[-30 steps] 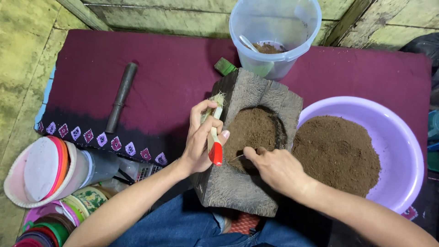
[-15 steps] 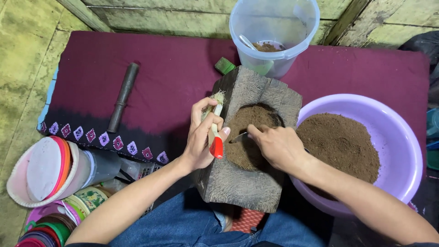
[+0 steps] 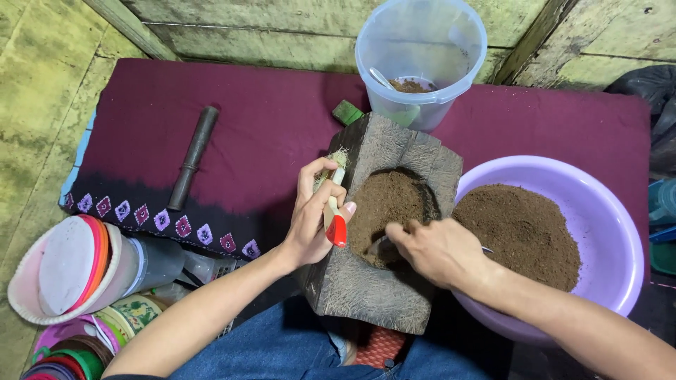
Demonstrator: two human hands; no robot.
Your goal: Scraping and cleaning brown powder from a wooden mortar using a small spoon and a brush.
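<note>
We hold a brush (image 3: 333, 204) tight in our left hand (image 3: 310, 218) beside the mortar (image 3: 380, 232). Our right hand (image 3: 436, 250) grips a spoon (image 3: 377, 244), scooping brown powder (image 3: 391, 204) inside it.

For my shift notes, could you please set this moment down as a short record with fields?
Left hand: holds a small brush with a red-tipped handle at the edge of the stone mortar.
Right hand: holds a metal spoon in the brown powder in the mortar.
Right of the mortar: purple basin of more brown powder.
Behind: clear plastic bucket.
On the maroon cloth: dark pestle.
</note>
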